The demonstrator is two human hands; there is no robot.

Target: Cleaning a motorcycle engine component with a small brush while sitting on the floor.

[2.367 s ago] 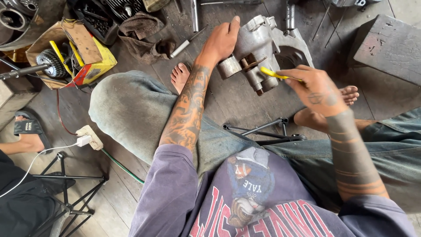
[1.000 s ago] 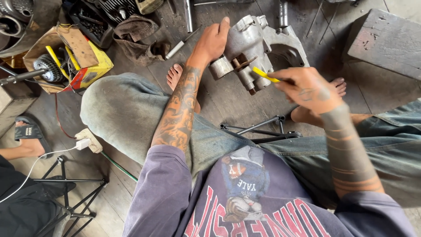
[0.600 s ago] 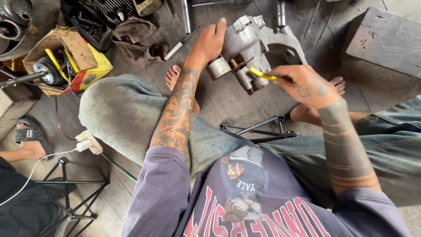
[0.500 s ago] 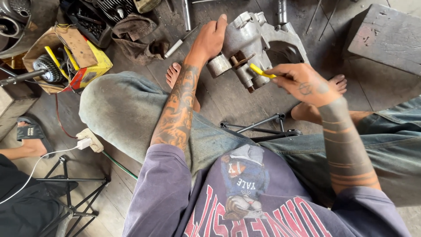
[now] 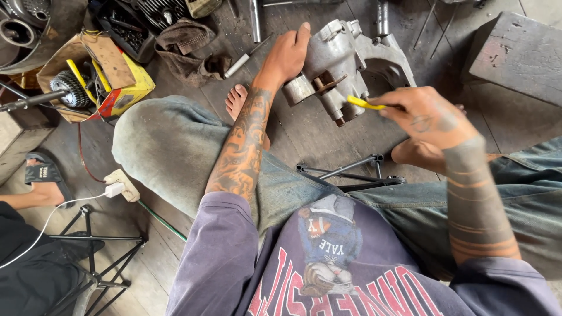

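- Our left hand [image 5: 288, 55] lies flat and open against the grey cast-metal engine casing [image 5: 345, 64], which stands on the wooden floor [image 5: 304, 131] just to that hand's right.
- Our right hand [image 5: 424, 114] is closed around a thin yellow tool [image 5: 364, 103], its tip reaching left to the casing's underside.
- The casing looks dull, lumpy and rounded, with a rusty bracket and a short cylindrical stub.
- Left of our left hand lie a brown rag [image 5: 187, 47] and a cardboard box [image 5: 96, 73] with a toothed gear.
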